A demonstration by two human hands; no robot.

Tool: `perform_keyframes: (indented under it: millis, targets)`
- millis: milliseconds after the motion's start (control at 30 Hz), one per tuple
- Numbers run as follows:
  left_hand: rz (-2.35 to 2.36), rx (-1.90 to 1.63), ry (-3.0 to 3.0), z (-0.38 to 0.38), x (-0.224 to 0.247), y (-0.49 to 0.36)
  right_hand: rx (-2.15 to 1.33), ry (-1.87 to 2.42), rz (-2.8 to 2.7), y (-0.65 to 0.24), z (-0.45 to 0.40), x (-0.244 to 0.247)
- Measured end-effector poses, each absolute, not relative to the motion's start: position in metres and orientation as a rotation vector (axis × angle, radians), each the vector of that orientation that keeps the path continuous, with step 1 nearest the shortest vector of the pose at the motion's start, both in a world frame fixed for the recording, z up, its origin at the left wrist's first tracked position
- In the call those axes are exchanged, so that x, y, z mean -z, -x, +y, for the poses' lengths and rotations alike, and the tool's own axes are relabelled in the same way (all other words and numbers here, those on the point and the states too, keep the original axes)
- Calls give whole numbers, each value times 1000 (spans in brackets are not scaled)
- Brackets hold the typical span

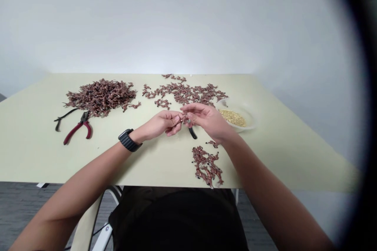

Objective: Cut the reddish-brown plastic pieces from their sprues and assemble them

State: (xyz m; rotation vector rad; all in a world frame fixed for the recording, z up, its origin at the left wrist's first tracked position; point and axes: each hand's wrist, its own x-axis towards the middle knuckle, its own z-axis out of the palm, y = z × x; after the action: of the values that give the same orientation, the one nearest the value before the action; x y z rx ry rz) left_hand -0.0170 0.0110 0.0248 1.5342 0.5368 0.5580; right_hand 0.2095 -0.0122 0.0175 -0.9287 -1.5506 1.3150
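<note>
My left hand (165,122) is closed in a pinch on a small brown figurine (185,119), which looks like a tiny animal. My right hand (208,119) meets it from the other side, thumb and fingers pinched on the same figurine. Fingers cover much of it, so its detail is hidden. Under the hands, a dark tool handle (193,133) pokes out on the table. Just beyond lies a loose spread of similar brown figurines (188,93). A translucent bowl (251,119) with small gold-coloured pieces (233,118) stands beside my right hand.
A large heap of brown figurines (101,95) lies at the left of the pale table (153,166). Red-handled pliers (78,128) and a thin black tool (65,116) rest in front of it. A smaller figurine cluster (207,164) sits near the front edge, by my right forearm.
</note>
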Motion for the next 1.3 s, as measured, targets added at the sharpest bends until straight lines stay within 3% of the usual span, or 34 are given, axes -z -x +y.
perform_keyframes:
  millis: [200,367,467,600,767,1167,1300]
  targets:
    - [628,-648,-1587,7,-26,15,-1228,967,-1576,-208,-9,-10]
    - [811,-732,-2179,-1,-27,13,-1060,1073,-1689,-212,-9,-19]
    - [906,-752,-2319,0,-23,13,-667,1256,-1705,-240,-5,-31]
    - [969,-763,-2347,8,-13,14,-225,1839,-1634,-303,12,-27]
    - [986,-748,-2375,15,-6,15,-364,2169,-1950,-339,32,-4]
    - [989,-717,-2360,19,0,16,-367,2138,-1839,-342,37,-3]
    - [949,-779,-2114,12,-4,10,-331,1905,-1650,-326,23,-19]
